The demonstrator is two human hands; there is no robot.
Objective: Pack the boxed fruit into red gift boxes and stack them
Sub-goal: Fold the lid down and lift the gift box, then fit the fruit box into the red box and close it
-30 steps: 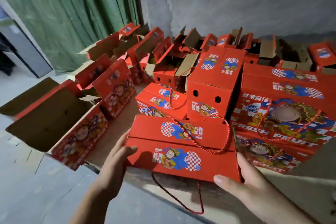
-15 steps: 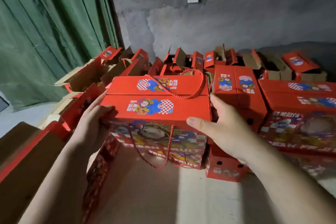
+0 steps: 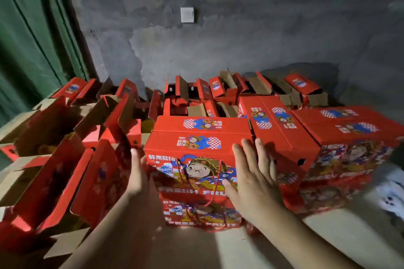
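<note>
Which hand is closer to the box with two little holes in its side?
Right. The right hand lies on the top box's right side, next to the holed box. The left hand is on the far side.

Colours and patterns of packing-area items.
Red cardboard gift box (image 3: 197, 135) with blue, yellow, white-checked cartoon print; green curtain (image 3: 32, 35); grey wall (image 3: 262, 28).

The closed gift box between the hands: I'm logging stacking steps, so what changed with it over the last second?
The gift box went from low in front of the person up onto another closed box. The left hand is still on its side; the right hand now lies flat on its front. The other boxes stayed put.
</note>
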